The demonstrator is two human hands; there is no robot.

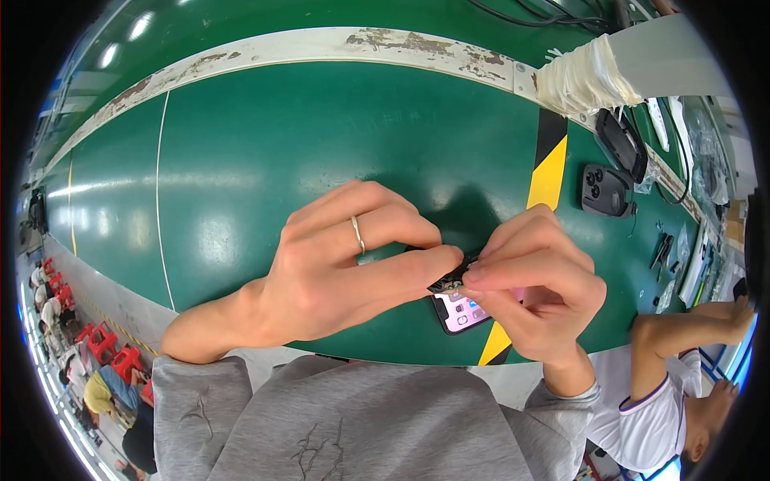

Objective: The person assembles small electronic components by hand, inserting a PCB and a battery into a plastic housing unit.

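Between my two hands is a small black part [445, 282], mostly covered by my fingers, so its kind does not show. My left hand [345, 264], with a ring on one finger, pinches it from the left. The fingertips of my right hand [533, 280] close on its right side, where a small light-coloured bit shows. Beneath the hands a phone [461, 314] with a lit pink screen lies on the green table [281, 144], partly hidden by my right hand.
Yellow and black tape [549, 172] crosses the table on the right. Beyond it lie an open black case [607, 191] and small tools [662, 250]. A post wrapped in white ties [577, 76] stands at the back right. A co-worker in a white shirt [642, 417] sits at the right.
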